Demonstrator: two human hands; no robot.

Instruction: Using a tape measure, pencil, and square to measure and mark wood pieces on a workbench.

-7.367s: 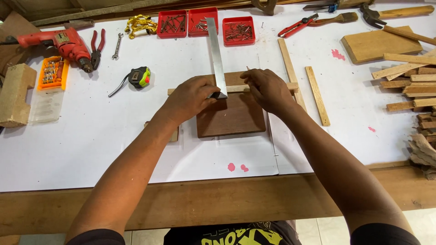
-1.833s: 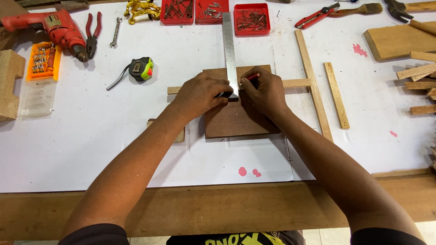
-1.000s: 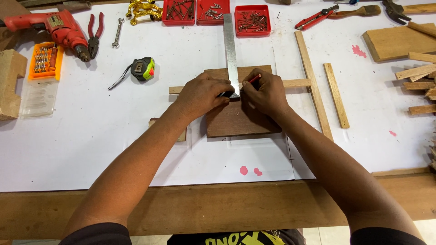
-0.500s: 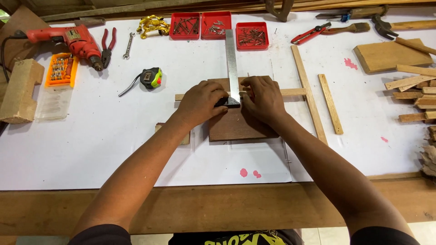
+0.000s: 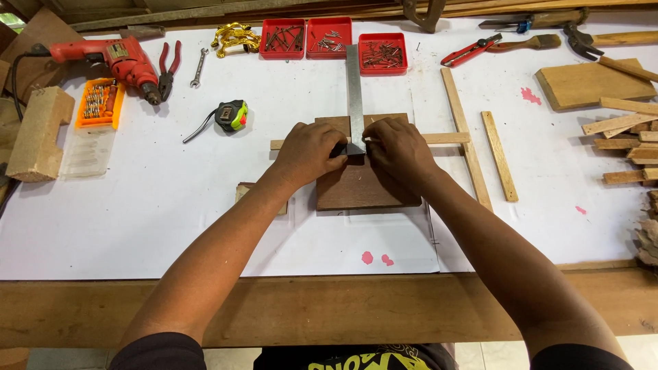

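A steel try square lies with its blade [image 5: 354, 89] pointing away from me across a thin wood strip [image 5: 445, 138]. The strip rests on a dark brown board [image 5: 356, 188]. My left hand [image 5: 310, 152] grips the square's dark stock and presses it against the strip. My right hand [image 5: 401, 152] sits just right of the blade. Its fingertips are pinched together at the blade's edge on the strip, around a small pencil that is almost hidden.
Three red trays of nails [image 5: 332, 38] stand behind the square. At the left are a red drill [image 5: 113, 58], pliers [image 5: 168, 68], a tape measure [image 5: 231, 115] and an orange bit case [image 5: 99, 103]. Loose wood strips [image 5: 498, 156] and offcuts [image 5: 620, 137] lie at the right.
Both hands stay on the square and strip with hardly any shift. My head has moved, so the bench sits lower in view and more of its back edge shows.
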